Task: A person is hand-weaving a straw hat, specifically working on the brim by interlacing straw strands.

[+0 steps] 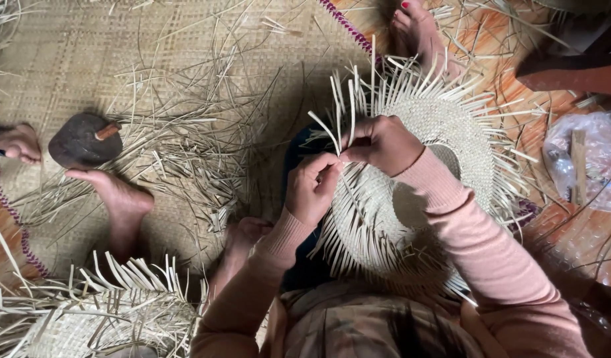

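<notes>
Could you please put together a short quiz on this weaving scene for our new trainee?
1. True or false: both hands grip strands at the rim of the round woven piece.
2. Which lies on the mat beside the foot at the left? A) dark rounded tool with a short handle B) scissors C) bowl
3. What colour are the person's sleeves?

Key:
1. True: left hand and right hand pinch the loose strands.
2. A, the dark tool.
3. Pink.
</notes>
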